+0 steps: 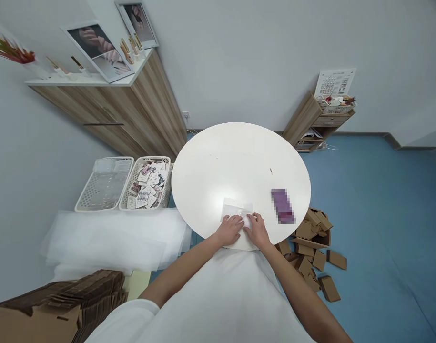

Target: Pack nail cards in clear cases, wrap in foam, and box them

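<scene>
On the near edge of the round white table [239, 157] lies a thin white wrapping sheet [230, 206], with a small clear, shiny piece near its middle. My left hand [229, 230] comes in from the left, its curled fingers pressing on the sheet. Close beside it, my right hand [258, 231] has its thumb and fingers bent over the sheet's right part. The fingertips of both hands nearly meet at the clear piece, and what lies under them is hidden. A purple, pixelated rectangular thing [282, 206] rests on the table to the right.
Left of the table stand a white basket [167, 196] of small printed cards and another basket [82, 193] with clear plastic. Nearer are translucent white sheets [110, 240] and stacked brown cardboard [35, 324]. Small brown boxes [330, 288] lie on the floor at right, around a carton [323, 240].
</scene>
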Demonstrator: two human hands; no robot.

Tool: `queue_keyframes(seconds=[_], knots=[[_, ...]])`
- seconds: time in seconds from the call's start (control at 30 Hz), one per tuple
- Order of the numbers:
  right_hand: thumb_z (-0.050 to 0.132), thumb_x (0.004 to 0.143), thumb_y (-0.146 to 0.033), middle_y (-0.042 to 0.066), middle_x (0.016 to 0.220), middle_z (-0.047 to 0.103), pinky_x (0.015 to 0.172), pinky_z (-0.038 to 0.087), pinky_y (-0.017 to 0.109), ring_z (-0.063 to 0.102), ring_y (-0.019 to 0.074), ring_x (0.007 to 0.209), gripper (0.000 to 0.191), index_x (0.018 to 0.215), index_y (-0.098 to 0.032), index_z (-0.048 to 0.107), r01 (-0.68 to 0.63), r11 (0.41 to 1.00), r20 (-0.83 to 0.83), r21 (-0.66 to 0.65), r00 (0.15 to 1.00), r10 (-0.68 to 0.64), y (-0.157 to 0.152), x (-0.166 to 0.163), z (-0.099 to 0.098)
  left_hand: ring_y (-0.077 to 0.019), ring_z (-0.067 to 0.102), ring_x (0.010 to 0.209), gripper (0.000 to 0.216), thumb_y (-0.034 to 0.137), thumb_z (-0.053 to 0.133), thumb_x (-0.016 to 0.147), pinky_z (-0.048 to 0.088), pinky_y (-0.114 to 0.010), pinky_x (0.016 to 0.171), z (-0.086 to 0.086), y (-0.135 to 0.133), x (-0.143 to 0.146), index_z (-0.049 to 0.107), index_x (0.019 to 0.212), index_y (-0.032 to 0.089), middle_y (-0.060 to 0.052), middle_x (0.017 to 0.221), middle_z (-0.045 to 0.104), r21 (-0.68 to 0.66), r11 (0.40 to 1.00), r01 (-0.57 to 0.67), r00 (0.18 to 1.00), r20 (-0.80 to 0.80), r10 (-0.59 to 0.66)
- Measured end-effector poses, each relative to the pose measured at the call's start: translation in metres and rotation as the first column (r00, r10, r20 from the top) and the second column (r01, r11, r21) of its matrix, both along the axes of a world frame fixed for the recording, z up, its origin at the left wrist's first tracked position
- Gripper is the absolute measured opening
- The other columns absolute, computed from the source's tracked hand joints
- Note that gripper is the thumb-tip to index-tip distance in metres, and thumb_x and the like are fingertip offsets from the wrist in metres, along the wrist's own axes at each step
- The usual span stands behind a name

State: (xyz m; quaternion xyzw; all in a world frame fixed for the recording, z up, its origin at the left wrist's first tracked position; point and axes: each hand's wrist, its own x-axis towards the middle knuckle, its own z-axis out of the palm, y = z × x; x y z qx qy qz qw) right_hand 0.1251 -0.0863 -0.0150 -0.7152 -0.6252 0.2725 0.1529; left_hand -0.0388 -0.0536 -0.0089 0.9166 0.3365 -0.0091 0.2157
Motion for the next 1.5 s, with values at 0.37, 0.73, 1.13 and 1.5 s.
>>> queue_keyframes(seconds=[0.37,0.73,1.13,1.5], knots=[[0.055,0.07,-0.022,0.011,0.121,0.037,0.075,0.044,0.035,0.052,0.0246,0.095,0.044,0.113,-0.022,0.047,-0.035,0.997,0.033,-0.071,0.999,0.037,0.023,-0.016,-0.007,-0.0268,0.019,0.129,0.049,0.032,0.049,0.075,0.019,-0.048,0.099,0.0,0.003,-0.017,0.038,0.122,0.027,-0.008,0.138,0.03,-0.003,0.976,-0.217,0.976,-0.02,0.217],[0.056,0.069,-0.023,0.009,0.116,0.036,0.078,0.044,0.033,0.051,0.0225,0.094,0.044,0.112,-0.022,0.046,-0.001,0.996,-0.023,-0.09,1.0,-0.001,0.024,-0.017,-0.008,-0.0305,0.033,0.121,0.072,0.047,0.053,0.071,0.037,-0.043,0.09,-0.023,0.013,-0.037,0.02,0.128,0.017,-0.019,0.132,0.03,-0.455,0.313,-0.834,0.371,-0.042,0.928],[0.058,0.068,-0.023,0.008,0.117,0.033,0.075,0.044,0.031,0.05,0.0204,0.092,0.046,0.113,-0.022,0.045,0.0,0.992,-0.065,-0.124,0.998,-0.009,0.024,-0.014,-0.011,-0.014,0.056,0.071,0.025,0.034,0.058,0.069,0.044,-0.027,0.062,-0.02,0.025,-0.027,0.056,0.087,0.017,-0.006,0.085,0.059,-0.702,0.157,-0.695,0.263,-0.045,0.964],[0.058,0.068,-0.022,0.006,0.095,0.046,0.069,0.041,0.028,0.049,0.0196,0.086,0.041,0.108,-0.022,0.046,-0.001,0.994,-0.081,-0.112,0.997,-0.008,0.028,-0.014,-0.016,-0.0106,0.051,0.059,0.009,0.027,0.054,0.07,0.043,-0.023,0.057,-0.007,0.023,0.016,0.056,0.071,0.019,0.001,0.065,0.056,-0.632,0.527,-0.568,0.592,0.13,0.795]])
